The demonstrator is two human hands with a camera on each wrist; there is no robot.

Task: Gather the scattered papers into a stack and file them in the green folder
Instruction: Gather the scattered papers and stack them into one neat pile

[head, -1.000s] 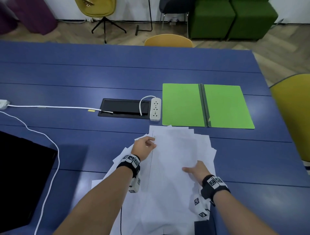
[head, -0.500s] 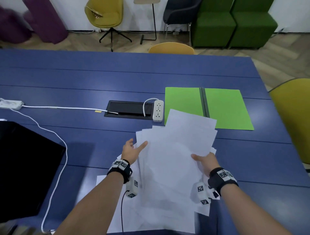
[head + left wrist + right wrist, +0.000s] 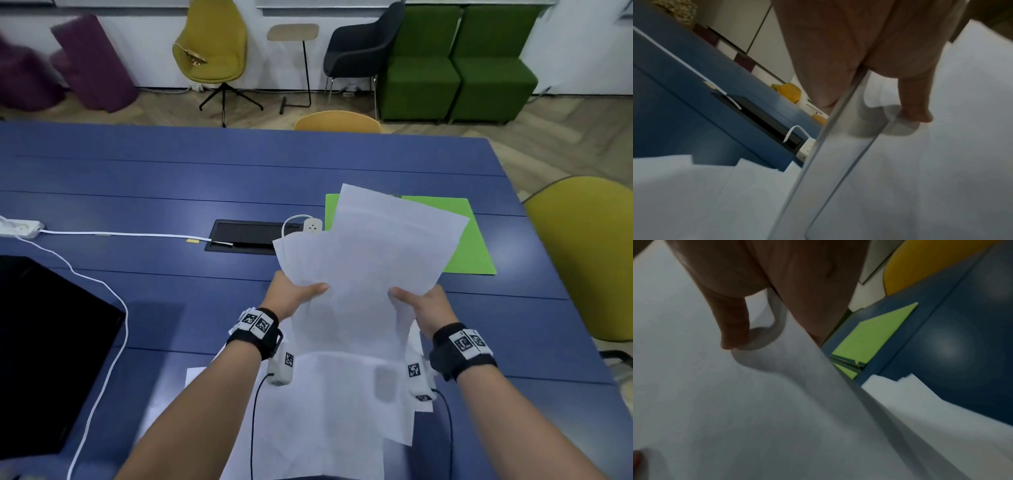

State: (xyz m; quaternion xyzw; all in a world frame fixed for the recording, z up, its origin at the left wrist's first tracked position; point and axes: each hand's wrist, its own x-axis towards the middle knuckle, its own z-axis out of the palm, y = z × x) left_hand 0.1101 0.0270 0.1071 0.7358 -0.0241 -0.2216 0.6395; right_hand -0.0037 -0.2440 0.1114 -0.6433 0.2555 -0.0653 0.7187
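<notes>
A loose sheaf of white papers [image 3: 370, 260] is lifted off the blue table, fanned and uneven, tilted away from me. My left hand [image 3: 294, 291] grips its left edge, thumb on top; my right hand [image 3: 419, 301] grips its right edge the same way. The wrist views show each thumb pressed on the papers [image 3: 920, 162] [image 3: 735, 402] with the other fingers hidden behind. More white sheets [image 3: 325, 411] lie flat on the table beneath my forearms. The green folder [image 3: 476, 246] lies open beyond, half hidden by the raised sheets.
A white power strip [image 3: 313, 226] and a black cable hatch [image 3: 250, 236] sit left of the folder. A white cord [image 3: 113, 308] runs across the table to a second strip at far left. A black panel [image 3: 44, 349] lies near left. A yellow chair [image 3: 589, 253] stands right.
The papers lay flat on the table under both hands; my right hand lifted them first, then my left took the other edge, and the sheaf now stands higher, in front of the folder.
</notes>
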